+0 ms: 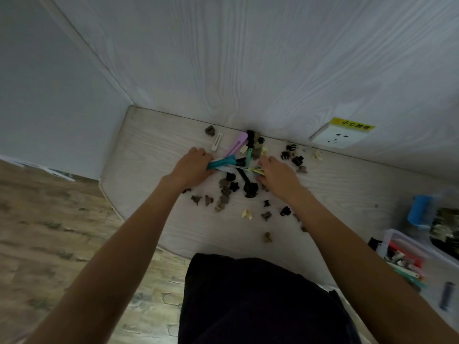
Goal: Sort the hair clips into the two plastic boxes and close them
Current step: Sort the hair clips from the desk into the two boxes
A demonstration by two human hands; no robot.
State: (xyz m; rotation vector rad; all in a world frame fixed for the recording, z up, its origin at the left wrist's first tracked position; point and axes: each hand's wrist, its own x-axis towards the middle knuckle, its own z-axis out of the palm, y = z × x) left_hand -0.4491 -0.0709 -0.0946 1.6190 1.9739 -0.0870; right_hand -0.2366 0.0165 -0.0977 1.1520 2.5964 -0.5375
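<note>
The left hand [192, 167] has its fingers curled down around the end of a teal flat clip [221, 163], gripping it against the pale table [154, 142]. The right hand [278, 173] is curled too, fingers pinching the other end of a small bundle of flat clips [244, 168] that runs between the two hands; a yellowish one shows at its fingertips. Around that bundle lies the scattered pile of small claw clips [231, 187], black, brown and cream, most just nearer the person than the bundle, some beyond it by the wall. A lilac flat clip [238, 144] and a white flat clip [216, 142] lie beyond the bundle. Well to the right of the bundle, near the table's edge, stands a clear plastic box [407, 247] holding coloured flat clips, lid off, with a second box [444, 227] of dark clips just behind it
</note>
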